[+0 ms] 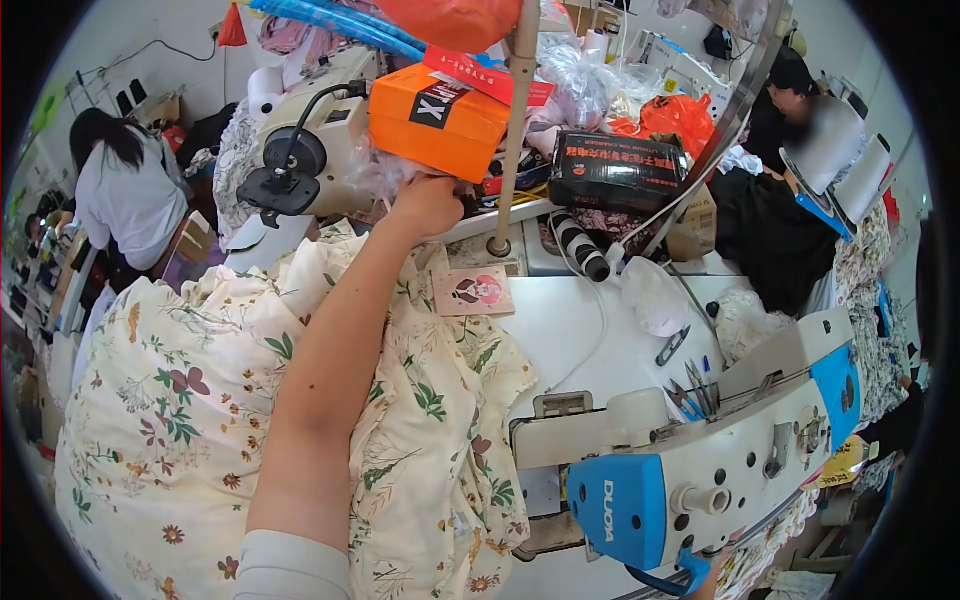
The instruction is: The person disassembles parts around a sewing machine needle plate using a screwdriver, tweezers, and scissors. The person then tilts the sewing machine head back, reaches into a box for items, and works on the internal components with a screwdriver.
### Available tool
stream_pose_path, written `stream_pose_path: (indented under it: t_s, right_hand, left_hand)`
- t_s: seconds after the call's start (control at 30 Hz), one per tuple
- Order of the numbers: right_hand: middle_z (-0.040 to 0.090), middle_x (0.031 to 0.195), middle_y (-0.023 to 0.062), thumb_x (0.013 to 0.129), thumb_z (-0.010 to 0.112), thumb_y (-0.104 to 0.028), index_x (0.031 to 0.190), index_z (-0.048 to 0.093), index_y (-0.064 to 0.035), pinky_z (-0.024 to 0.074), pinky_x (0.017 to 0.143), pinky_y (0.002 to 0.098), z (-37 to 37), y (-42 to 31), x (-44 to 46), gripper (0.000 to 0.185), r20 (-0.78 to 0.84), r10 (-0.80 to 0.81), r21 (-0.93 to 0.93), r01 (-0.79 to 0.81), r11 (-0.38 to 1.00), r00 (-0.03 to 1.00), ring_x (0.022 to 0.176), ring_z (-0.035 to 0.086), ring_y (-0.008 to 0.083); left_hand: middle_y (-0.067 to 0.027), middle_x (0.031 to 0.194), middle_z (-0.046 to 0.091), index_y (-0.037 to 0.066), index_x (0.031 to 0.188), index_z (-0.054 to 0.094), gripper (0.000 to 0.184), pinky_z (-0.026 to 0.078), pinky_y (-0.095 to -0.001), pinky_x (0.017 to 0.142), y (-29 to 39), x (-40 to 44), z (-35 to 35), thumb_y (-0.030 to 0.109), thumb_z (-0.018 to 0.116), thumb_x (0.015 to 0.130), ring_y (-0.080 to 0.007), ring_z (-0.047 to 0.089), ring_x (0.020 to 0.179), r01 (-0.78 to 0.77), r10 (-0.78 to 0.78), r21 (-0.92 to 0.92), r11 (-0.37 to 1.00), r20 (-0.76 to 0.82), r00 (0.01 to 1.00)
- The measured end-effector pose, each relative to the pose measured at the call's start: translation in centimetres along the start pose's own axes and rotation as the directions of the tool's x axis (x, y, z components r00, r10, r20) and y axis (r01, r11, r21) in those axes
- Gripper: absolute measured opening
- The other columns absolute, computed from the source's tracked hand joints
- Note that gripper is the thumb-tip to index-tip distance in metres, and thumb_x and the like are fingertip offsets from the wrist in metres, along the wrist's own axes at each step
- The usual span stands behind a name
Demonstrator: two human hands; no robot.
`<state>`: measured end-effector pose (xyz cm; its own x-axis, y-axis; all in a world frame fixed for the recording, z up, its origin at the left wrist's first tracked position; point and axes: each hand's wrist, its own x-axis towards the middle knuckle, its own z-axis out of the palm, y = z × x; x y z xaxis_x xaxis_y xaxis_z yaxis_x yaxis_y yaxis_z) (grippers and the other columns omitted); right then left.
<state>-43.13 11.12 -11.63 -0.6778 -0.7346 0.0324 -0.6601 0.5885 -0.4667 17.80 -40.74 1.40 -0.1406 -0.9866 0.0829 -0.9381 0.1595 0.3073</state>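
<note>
My left hand reaches to the back of the table, just under an orange box and beside a clear plastic bag. Its fingers curl inward; what they hold is hidden. Cream floral fabric lies in a large heap under and around my left arm. A small pink card rests beside the fabric. Of my right hand, only a sliver of skin shows at the bottom, behind the blue and white sewing machine; its fingers are hidden.
A pole rises behind the card. Right of it are a black box, a striped roll and a crumpled white bag. Snips and pens lie near the machine. One person sits left, another at the back right.
</note>
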Motion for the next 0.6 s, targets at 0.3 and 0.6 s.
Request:
stream_pose_path:
  t_s: [0.3, 0.6]
  right_hand:
    - [0.058, 0.143, 0.0245, 0.106, 0.064, -0.021, 0.148, 0.049, 0.0066, 0.0456, 0.111, 0.0476, 0.6, -2.3, -0.2, 0.052, 0.059, 0.011, 0.879, -0.057, 0.474, 0.998, 0.127, 0.056, 0.0357]
    - [0.054, 0.147, 0.0204, 0.086, 0.081, 0.001, 0.167, 0.021, -0.0080, 0.0594, 0.089, 0.0468, 2.7, 7.8, 2.8, 0.102, 0.040, -0.069, 0.299, 0.054, 0.953, 0.997, 0.124, 0.062, 0.0315]
  left_hand:
    - [-0.0171, 0.139, 0.069, 0.006, 0.123, 0.077, 0.045, 0.034, -0.0554, 0.123, 1.2, -1.1, -1.1, 0.028, 0.055, 0.090, -0.0360, 0.051, 0.143, -0.053, 0.046, 0.132, 0.990, 0.060, 0.997]
    - [-0.0160, 0.130, 0.073, 0.002, 0.124, 0.073, 0.039, 0.044, -0.0349, 0.113, -0.1, 2.6, 2.3, 0.011, 0.054, 0.091, -0.0297, 0.064, 0.129, -0.099, 0.157, -0.400, 0.911, 0.116, 0.981]
